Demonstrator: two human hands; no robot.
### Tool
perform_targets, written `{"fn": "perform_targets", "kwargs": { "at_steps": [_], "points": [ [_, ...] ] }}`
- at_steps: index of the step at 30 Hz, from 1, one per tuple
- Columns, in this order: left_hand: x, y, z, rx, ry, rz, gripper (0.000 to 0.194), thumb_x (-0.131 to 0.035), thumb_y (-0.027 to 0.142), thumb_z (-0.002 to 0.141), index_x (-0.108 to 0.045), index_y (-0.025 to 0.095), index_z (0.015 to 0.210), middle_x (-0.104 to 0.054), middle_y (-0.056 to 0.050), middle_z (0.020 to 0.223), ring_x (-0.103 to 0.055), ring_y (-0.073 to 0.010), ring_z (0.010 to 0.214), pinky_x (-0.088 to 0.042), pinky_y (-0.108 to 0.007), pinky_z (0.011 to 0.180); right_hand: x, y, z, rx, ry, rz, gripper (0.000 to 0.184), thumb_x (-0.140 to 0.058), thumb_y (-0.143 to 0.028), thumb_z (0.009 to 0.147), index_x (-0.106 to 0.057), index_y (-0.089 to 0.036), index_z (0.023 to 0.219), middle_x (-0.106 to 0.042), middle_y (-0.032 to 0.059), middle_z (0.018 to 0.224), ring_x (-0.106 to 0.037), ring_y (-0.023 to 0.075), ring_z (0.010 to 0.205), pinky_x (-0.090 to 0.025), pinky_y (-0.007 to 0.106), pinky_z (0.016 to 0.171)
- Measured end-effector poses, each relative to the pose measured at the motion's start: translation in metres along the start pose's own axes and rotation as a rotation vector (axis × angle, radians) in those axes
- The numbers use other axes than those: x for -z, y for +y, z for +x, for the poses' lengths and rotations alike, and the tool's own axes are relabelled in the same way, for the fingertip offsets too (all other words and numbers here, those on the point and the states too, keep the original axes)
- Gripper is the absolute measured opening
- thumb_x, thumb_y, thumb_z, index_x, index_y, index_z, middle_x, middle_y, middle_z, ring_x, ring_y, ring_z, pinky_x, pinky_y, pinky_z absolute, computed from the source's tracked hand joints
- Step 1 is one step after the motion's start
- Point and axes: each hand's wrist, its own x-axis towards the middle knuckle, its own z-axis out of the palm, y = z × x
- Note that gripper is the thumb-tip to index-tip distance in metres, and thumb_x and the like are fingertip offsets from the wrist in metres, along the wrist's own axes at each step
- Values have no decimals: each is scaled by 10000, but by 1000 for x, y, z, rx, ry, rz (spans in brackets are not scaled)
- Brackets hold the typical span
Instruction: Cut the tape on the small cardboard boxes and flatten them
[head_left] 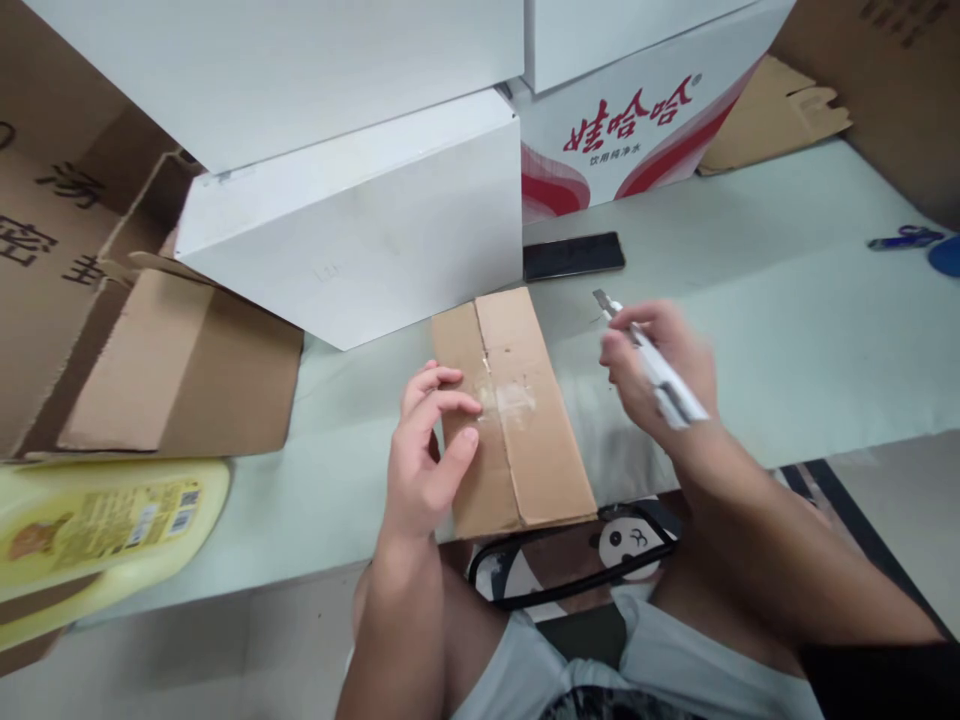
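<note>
A small brown cardboard box (544,445) lies on the table in front of me, its two top flaps meeting at a lengthwise seam. Clear tape (516,400) crosses the seam near the middle and looks wrinkled. My left hand (433,440) rests on the box's left side, fingers apart, with fingertips touching the top by the tape. To the right of the box, my right hand (660,365) grips a white utility knife (664,378) above the table. The knife's blade is out, pointing up and left, apart from the box. Motion blurs the right hand slightly.
Behind the box stand a white carton (375,240) and a red-and-white printed carton (630,140). A black phone (574,257) lies before them. At left are an open cardboard box (225,370) and a yellow jug (150,520); blue scissors (906,238) lie far right.
</note>
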Motion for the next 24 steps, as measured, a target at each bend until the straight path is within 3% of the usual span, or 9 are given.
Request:
{"fn": "perform_targets", "kwargs": {
  "at_steps": [3,7,10,14,17,18,20,22,24],
  "points": [
    [12,-3,-2,92,-17,-14,299,-727,447,878,-668,261,1105,-587,-97,1314,-492,-338,1413,-329,-597,1275,-2,20,12,-58,-272,-529,246,-619,-313,927,-652,-246,1161,-775,72,896,-684,251,740,-380,320,621],
    [24,-5,-6,215,-46,-71,668,-843,511,758,-576,292,1331,-488,-111,1446,-471,-359,1429,-443,-546,1194,-11,38,18,-146,-538,-722,430,-535,-107,882,-662,-246,1269,-791,110,1192,-721,296,945,-353,326,615],
    [30,-7,-7,276,-70,-119,788,-872,524,727,-521,309,1399,-440,-115,1514,-424,-375,1487,-425,-552,1218,-15,43,18,-135,-574,-719,452,-507,-99,893,-676,-252,1283,-775,108,1245,-717,314,1019,-373,334,623],
    [38,-11,-6,301,-90,-182,818,-875,583,714,-496,328,1393,-300,-103,1651,-197,-402,1629,-213,-623,1327,-13,45,16,-112,-595,-717,504,-453,-96,922,-682,-249,1345,-750,143,1224,-708,335,1039,-419,356,659],
    [44,-14,-6,409,-121,-223,876,-895,595,692,-491,361,1433,-150,-57,1749,-79,-400,1665,-117,-618,1354,-12,43,16,-103,-566,-702,555,-446,-105,919,-643,-204,1429,-726,185,1181,-704,360,1028,-456,388,703],
    [46,-15,-7,450,-127,-243,888,-901,586,689,-494,375,1449,-133,-36,1765,-92,-397,1664,-136,-601,1356,-12,41,16,-96,-556,-686,554,-454,-113,916,-637,-181,1434,-720,195,1178,-702,365,1032,-472,400,726],
    [49,-15,-8,498,-116,-316,891,-913,540,690,-501,409,1470,-159,-1,1773,-285,-390,1608,-321,-549,1303,-13,38,15,-67,-554,-632,516,-475,-123,907,-660,-152,1388,-720,193,1180,-703,349,1024,-500,414,785],
    [51,-15,-8,513,-72,-424,849,-923,474,686,-543,428,1443,-236,18,1752,-592,-320,1358,-569,-426,1065,-16,35,14,-32,-572,-557,454,-492,-138,909,-695,-155,1315,-737,162,1153,-711,306,971,-517,405,830],
    [52,-14,-6,526,-22,-525,764,-933,400,668,-623,408,1366,-350,17,1695,-704,-190,1010,-622,-301,787,-19,32,12,-6,-598,-478,398,-500,-167,923,-717,-163,1257,-759,132,1107,-715,268,908,-528,389,839]
  ]
}}
